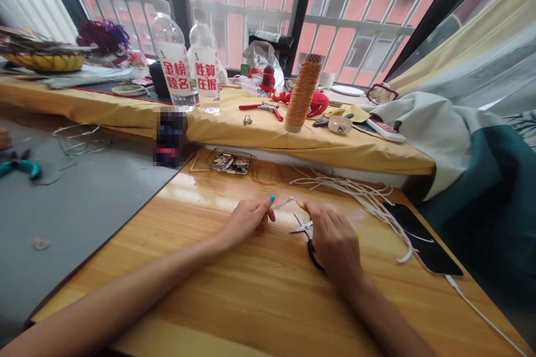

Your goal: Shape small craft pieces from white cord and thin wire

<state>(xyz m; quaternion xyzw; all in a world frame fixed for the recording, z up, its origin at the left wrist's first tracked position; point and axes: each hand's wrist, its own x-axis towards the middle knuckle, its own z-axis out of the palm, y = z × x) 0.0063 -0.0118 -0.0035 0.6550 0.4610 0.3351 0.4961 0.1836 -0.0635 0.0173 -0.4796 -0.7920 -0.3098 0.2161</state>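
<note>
Both hands pinch a short white cord between them, its length running left-right: left hand, right hand over the scissors.

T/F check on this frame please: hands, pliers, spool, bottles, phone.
1. The left hand and right hand pinch a short pale cord between them. True.
2. Small black-handled pliers lie under the right hand. True.
3. The orange thread spool lies on its side. False: it stands upright on the yellow cloth.
4. Two clear bottles with red lettering stand on the ledge. True.
5. The dark phone sits left of the hands. False: it lies to the right, by the white cords.
</note>
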